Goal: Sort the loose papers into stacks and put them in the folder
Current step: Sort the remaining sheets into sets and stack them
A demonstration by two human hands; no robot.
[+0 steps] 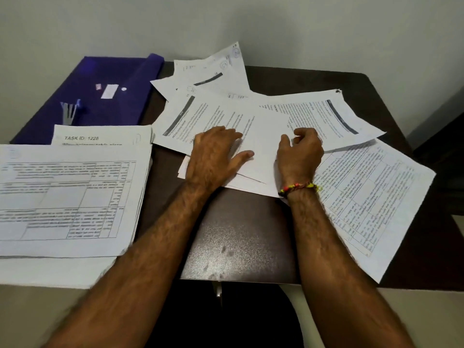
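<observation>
The dark bench (pixel 241 237) fills the middle of the frame, under everything. At the left edge sits my sorted stack (pixel 67 197) of table-printed sheets, squared up, with a second pile headed "TASK ID: 1228" (pixel 100 136) just behind it. The blue folder (pixel 100 91) lies closed in the upper left, touching that pile. The loose papers (pixel 251 116) fan out across the centre and right, overlapping each other. My left hand (pixel 213 156) rests flat on them, its grip spread, fingers straight. My right hand (pixel 300 156) curls, its grip pinching a sheet's edge. A beaded bracelet (pixel 298 187) circles my right wrist.
</observation>
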